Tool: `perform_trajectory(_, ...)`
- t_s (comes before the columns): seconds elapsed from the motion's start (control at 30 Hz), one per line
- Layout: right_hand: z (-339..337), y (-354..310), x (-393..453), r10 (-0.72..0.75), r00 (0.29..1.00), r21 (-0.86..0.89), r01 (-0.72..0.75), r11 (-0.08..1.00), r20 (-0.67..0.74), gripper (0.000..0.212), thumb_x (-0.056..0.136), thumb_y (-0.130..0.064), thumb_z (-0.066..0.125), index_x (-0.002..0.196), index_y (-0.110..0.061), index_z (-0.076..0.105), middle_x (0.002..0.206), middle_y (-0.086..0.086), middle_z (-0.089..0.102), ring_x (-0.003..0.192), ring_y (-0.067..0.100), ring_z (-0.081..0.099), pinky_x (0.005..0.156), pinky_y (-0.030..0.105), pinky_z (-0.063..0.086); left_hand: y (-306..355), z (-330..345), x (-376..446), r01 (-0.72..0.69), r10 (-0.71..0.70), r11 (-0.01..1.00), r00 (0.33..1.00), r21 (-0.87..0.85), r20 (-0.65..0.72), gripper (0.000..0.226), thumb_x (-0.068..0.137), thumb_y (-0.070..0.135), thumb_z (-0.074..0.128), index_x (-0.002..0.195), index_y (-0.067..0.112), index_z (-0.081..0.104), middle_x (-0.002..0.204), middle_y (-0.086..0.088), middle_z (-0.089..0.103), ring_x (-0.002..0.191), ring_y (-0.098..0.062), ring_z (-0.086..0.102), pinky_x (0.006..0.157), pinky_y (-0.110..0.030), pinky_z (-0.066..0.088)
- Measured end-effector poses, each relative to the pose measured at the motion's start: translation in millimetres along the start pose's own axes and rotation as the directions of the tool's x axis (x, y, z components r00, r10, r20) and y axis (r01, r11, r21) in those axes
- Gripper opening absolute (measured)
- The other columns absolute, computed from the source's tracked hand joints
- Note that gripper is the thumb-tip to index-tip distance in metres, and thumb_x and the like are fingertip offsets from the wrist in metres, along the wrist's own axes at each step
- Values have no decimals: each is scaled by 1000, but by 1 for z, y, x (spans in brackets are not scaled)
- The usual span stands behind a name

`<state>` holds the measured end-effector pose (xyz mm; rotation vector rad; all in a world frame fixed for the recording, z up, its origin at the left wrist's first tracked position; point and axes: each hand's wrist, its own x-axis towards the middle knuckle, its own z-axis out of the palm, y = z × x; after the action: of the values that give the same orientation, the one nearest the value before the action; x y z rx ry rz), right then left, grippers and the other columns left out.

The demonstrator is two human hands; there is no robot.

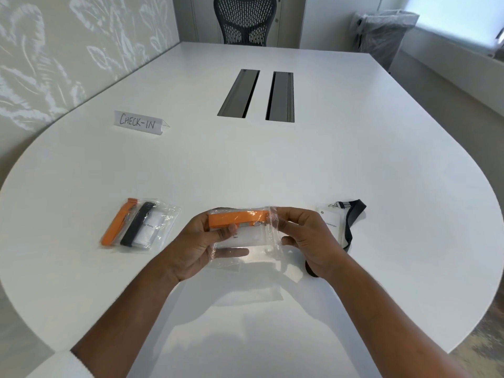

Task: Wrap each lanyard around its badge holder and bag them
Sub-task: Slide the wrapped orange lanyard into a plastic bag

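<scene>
Clear plastic bag (246, 248) is held above the near part of the white counter (272, 173) by both hands. Left hand (196, 246) pinches the badge holder (242, 237) wrapped in an orange lanyard (236, 218); right hand (308, 238) has its grip closed on the bag edge. Just left lies a filled bag (140, 225), just right a badge with black lanyard (350, 225). Farther, much free counter, a check-in sign (137, 122), two slots (256, 94), a chair (245, 20).

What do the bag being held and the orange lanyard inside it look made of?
Bag: thin clear plastic film, likely; glossy, crinkled, see-through, held by the left hand and right hand. Orange lanyard: apparently flat woven fabric strap, matte; too blurred to confirm a weave.
</scene>
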<state>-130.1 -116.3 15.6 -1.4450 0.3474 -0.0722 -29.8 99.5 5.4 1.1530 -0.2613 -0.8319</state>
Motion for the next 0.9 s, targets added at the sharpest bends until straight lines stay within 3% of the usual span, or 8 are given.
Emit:
perform_trajectory(0.13,-1,-2,-2,-12,995,132,-1,991,97,25,81,-27,77,99,-11,83,101,11,80,90,19,75,78,26,60,7,1,-1,31,-31,997,999,64,10,48,86,2,71,132,-5,57,113,-20,64,102,-23,65,86,-60,58)
perform_trajectory(0.23,-3,-3,-1,-38,996,122,29,992,78,20,78,-24,79,93,-13,84,96,12,81,86,20,75,77,28,61,23,2,1,-39,49,946,999,321,-23,46,85,20,79,127,9,65,122,-14,73,111,-25,70,101,-56,50)
perform_trajectory(0.37,-2,-6,-2,-51,994,75,44,996,96,25,75,-27,82,96,-12,83,98,13,81,87,21,74,79,30,61,45,12,6,-171,248,749,968,640,-31,37,83,30,83,117,21,70,109,4,79,105,-14,74,103,-41,55)
perform_trajectory(0.47,2,-6,-2,-75,993,48,71,996,92,19,82,-13,82,100,-11,81,93,11,81,81,18,75,73,26,59,50,25,10,-123,110,559,991,820,74,35,80,49,80,107,28,76,97,10,80,95,-8,75,94,-41,59)
perform_trajectory(0.53,6,-3,-1,-94,995,57,92,994,18,22,86,4,77,103,-8,73,85,9,80,72,15,73,67,25,57,48,31,13,-122,57,493,993,862,108,30,84,53,77,99,27,77,88,6,80,86,-16,76,88,-45,61)
perform_trajectory(0.6,9,-1,-2,-106,993,61,109,992,-45,24,85,6,78,101,-8,68,79,8,80,67,15,71,64,26,57,46,32,17,-125,88,493,992,861,93,26,87,51,75,92,25,76,82,-1,79,77,-25,74,82,-50,59)
perform_trajectory(0.67,11,2,-4,-129,988,47,133,990,-79,18,83,1,82,94,-9,72,78,8,79,68,14,72,65,25,57,43,32,18,-121,95,519,992,846,83,24,88,50,75,90,26,75,83,-1,79,78,-23,73,82,-50,59)
perform_trajectory(0.9,4,6,-8,-152,988,-35,151,988,-19,13,93,-6,74,99,-13,83,93,12,82,86,22,78,82,30,61,25,30,18,-125,100,664,992,737,79,16,88,39,79,91,23,77,86,0,80,77,-14,76,74,-29,58)
